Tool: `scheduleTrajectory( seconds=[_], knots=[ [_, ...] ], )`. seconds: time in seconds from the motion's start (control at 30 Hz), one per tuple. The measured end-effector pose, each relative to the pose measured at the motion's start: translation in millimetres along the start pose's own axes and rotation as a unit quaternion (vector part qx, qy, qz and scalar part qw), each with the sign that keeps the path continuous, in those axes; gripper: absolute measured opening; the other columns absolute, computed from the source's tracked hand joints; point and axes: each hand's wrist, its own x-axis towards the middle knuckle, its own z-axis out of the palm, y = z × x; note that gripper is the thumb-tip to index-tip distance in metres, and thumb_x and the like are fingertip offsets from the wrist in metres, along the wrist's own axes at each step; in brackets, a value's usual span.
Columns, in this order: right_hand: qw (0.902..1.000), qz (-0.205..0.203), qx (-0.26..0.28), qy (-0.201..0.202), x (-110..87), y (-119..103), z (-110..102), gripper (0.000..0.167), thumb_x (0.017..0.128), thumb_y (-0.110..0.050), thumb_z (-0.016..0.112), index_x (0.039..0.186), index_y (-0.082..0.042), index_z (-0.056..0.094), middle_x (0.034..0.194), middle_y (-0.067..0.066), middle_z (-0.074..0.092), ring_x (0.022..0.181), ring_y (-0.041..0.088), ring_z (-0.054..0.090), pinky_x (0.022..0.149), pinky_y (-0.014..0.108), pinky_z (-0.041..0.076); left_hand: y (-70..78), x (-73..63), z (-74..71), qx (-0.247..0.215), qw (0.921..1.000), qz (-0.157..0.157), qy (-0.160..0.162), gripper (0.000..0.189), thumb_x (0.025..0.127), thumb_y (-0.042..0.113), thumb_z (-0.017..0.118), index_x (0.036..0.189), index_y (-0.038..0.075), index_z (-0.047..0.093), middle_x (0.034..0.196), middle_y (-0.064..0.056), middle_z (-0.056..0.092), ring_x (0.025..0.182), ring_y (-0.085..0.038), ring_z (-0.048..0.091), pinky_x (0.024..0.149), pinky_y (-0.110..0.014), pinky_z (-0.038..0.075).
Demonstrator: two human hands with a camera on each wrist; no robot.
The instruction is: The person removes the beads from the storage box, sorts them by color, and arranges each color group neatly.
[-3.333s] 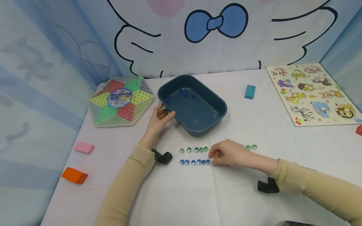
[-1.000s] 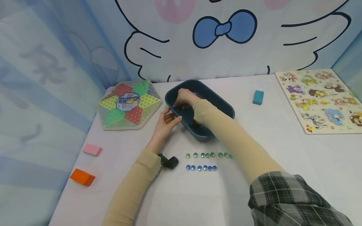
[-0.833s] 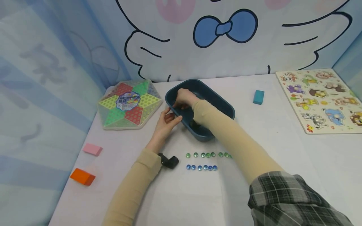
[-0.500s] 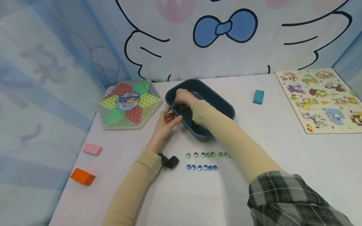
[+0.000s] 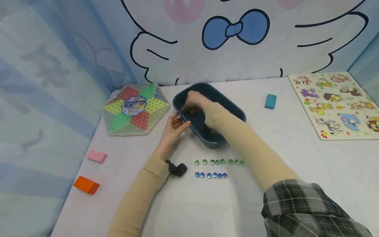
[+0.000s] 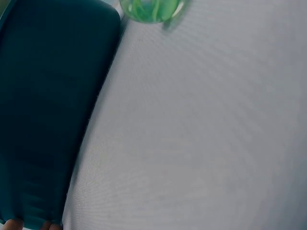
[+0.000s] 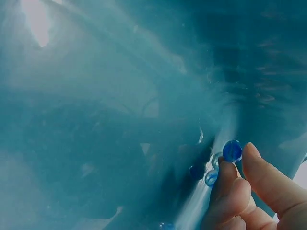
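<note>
My left hand (image 5: pixel 173 129) holds the near left side of a dark blue tub (image 5: pixel 234 115), its thumb along the outer wall. In the left wrist view its fingertips (image 6: pixel 14 224) show at the tub's end. My right hand (image 5: pixel 193 101) reaches inside the tub. In the right wrist view its thumb and fingertip pinch a blue marble (image 7: pixel 232 151). Several other marbles (image 7: pixel 211 178) lie along the tub's floor edge close to the fingers. On the white table, a row of green marbles (image 5: pixel 217 162) runs above a shorter row of blue marbles (image 5: pixel 209 175).
A Chinese checkers box (image 5: pixel 134 110) lies left of the tub. Pink (image 5: pixel 97 156) and orange (image 5: pixel 86 185) blocks sit at the left edge, a teal block (image 5: pixel 270 101) at the back right. An animal puzzle board (image 5: pixel 334 105) lies far right. A printed curtain (image 5: pixel 231 59) hangs behind.
My right hand has gone from the end of the blue row into the tub; over the last half second it shifts slightly right there. My left hand stays on the tub.
</note>
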Motion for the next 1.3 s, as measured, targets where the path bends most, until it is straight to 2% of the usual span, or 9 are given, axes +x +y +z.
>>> scheduleTrajectory(
  seconds=[0.3,0.63,0.8,0.93,1.17,1.3],
  knots=[
    [0.9999,0.009,0.005,-0.003,-1.0,2,-5,0.021,0.086,-0.026,0.066,0.091,-0.006,0.067,0.083,0.005,0.062,0.055,0.009,0.055,0.056,0.021,0.049,-0.2,-0.2,0.6,0.005,0.9999,-0.005,0.007,0.076,0.082,0.035,0.069,0.144,0.022,0.027,0.141,-0.009,0.039,0.129,-0.022,0.039,0.106,-0.041,0.034],
    [0.9997,0.003,0.021,0.014,-9.7,6,-27,0.023,0.086,-0.027,0.066,0.091,-0.005,0.070,0.084,0.006,0.064,0.056,0.009,0.056,0.059,0.024,0.051,2.0,0.4,2.5,0.003,1.0000,0.002,0.007,0.076,0.082,0.033,0.069,0.144,0.021,0.027,0.140,-0.010,0.040,0.129,-0.023,0.040,0.106,-0.042,0.034],
    [0.9991,-0.009,0.041,0.003,-22.5,6,-40,0.026,0.088,-0.028,0.064,0.098,-0.004,0.069,0.096,0.007,0.065,0.064,0.012,0.058,0.070,0.030,0.052,1.6,-1.0,1.1,-0.002,1.0000,0.005,0.002,0.076,0.083,0.031,0.068,0.145,0.019,0.026,0.141,-0.011,0.039,0.129,-0.023,0.039,0.106,-0.040,0.034],
    [0.9985,-0.031,0.045,-0.007,-34.8,7,-47,0.028,0.089,-0.029,0.062,0.103,-0.006,0.069,0.099,0.007,0.065,0.067,0.013,0.058,0.079,0.036,0.051,0.8,-2.7,0.5,0.000,1.0000,0.003,0.001,0.075,0.084,0.031,0.067,0.145,0.019,0.025,0.142,-0.010,0.038,0.131,-0.023,0.038,0.107,-0.040,0.033],
    [0.9974,-0.066,0.028,-0.012,-59.8,7,-55,0.030,0.090,-0.030,0.061,0.108,-0.008,0.068,0.101,0.007,0.064,0.061,0.009,0.058,0.065,0.028,0.050,3.0,-2.2,1.4,0.007,1.0000,-0.002,0.000,0.077,0.084,0.034,0.068,0.145,0.020,0.024,0.142,-0.009,0.038,0.131,-0.022,0.037,0.107,-0.041,0.033],
    [0.9958,-0.082,0.038,-0.017,-79.0,11,-58,0.029,0.089,-0.029,0.061,0.107,-0.008,0.068,0.101,0.008,0.064,0.059,0.010,0.058,0.059,0.026,0.049,2.2,-2.3,2.5,0.006,1.0000,-0.004,0.001,0.076,0.083,0.034,0.068,0.145,0.020,0.025,0.143,-0.009,0.038,0.131,-0.022,0.038,0.107,-0.040,0.033]
  ],
)
